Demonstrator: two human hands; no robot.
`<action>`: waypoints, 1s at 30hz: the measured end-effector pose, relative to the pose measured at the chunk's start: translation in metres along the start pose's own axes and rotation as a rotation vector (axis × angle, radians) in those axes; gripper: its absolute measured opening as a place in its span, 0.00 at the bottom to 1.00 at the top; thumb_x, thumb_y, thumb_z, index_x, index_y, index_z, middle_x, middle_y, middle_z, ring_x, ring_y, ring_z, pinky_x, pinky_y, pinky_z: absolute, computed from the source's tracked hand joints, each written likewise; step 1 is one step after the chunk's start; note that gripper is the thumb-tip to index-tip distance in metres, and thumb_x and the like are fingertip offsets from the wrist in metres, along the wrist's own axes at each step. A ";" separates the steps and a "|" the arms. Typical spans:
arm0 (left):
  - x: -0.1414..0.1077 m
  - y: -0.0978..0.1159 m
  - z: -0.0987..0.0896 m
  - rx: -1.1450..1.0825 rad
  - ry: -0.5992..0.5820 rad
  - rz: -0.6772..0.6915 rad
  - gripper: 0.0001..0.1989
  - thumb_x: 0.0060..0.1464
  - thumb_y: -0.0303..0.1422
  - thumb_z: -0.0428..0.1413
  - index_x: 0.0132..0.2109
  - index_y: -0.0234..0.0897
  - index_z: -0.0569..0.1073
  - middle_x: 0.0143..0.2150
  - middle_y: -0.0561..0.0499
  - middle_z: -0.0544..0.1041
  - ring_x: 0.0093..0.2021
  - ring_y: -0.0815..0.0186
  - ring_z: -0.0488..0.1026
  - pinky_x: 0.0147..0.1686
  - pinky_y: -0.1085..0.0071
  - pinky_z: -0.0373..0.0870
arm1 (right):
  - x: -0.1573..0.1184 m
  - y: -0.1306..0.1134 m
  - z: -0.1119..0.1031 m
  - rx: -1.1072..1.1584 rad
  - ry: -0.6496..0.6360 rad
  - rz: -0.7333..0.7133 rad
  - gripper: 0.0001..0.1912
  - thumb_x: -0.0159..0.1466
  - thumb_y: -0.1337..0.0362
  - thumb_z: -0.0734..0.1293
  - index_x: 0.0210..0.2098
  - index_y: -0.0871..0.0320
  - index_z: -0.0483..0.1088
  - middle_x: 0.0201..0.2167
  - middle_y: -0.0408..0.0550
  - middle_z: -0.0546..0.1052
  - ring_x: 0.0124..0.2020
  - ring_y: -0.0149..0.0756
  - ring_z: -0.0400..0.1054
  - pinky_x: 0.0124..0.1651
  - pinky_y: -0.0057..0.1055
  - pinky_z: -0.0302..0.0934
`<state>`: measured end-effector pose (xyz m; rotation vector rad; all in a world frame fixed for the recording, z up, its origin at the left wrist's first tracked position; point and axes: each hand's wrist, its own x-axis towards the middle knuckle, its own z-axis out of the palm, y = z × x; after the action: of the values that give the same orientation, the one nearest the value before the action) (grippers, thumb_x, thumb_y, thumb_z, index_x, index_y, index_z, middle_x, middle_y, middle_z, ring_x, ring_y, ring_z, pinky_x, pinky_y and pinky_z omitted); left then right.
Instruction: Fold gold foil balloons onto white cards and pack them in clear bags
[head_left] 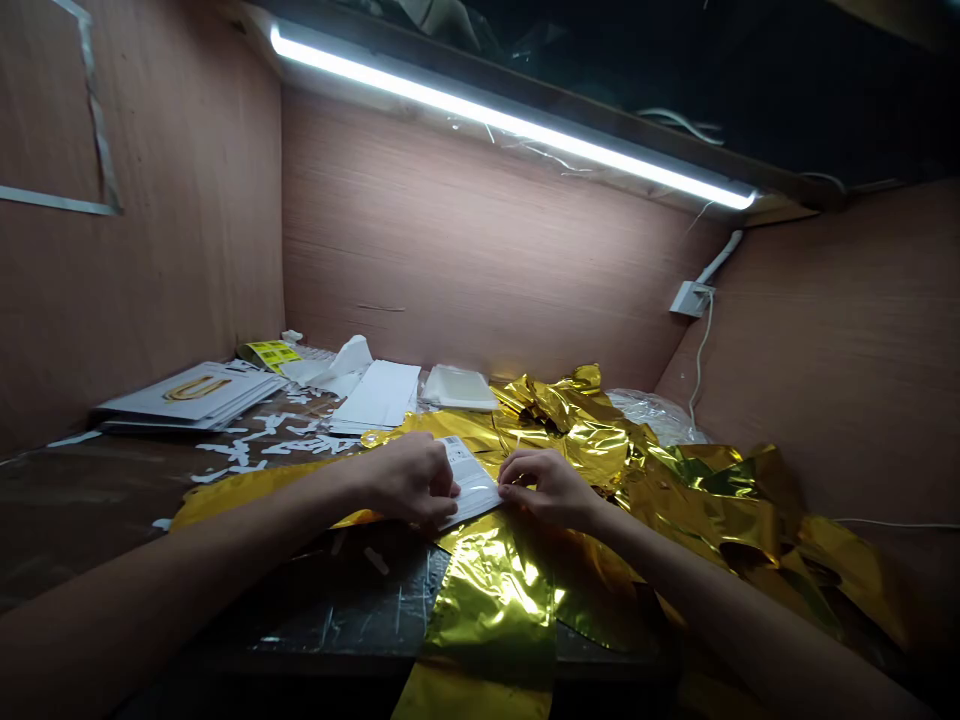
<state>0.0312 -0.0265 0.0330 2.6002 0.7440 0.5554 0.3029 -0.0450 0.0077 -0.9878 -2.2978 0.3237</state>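
Observation:
Between my two hands lies a white printed sheet point(474, 482), in what looks like a clear plastic sleeve. My left hand point(420, 478) is closed on its left edge, fingers curled under and thumb toward the lower corner. At the right corner, my right hand point(546, 488) pinches the same sheet between thumb and fingertips. Beneath the sheet, a shiny gold foil balloon point(491, 590) hangs flat over the table's front edge. More crumpled gold foil point(570, 430) spreads behind and to the right of my right hand.
At left sits a stack of white cards with a gold U point(196, 388). White sheets point(379, 395), a clear-wrapped stack point(459, 388) and yellow labels point(268, 355) stand at the back. White scraps point(240, 450) litter the dark table. A cable point(701, 360) hangs at right.

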 end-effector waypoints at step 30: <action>0.000 -0.048 -0.017 -0.112 -0.294 0.153 0.12 0.51 0.26 0.63 0.41 0.43 0.86 0.55 0.45 0.80 0.53 0.56 0.78 0.49 0.66 0.74 | 0.030 -0.005 -0.002 -0.102 -0.231 0.398 0.10 0.52 0.70 0.68 0.28 0.59 0.84 0.22 0.45 0.79 0.24 0.32 0.68 0.28 0.28 0.56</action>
<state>0.0034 0.0152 0.0254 2.5687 0.4101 0.2392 0.2858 -0.0271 0.0246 -1.5337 -2.3255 0.5093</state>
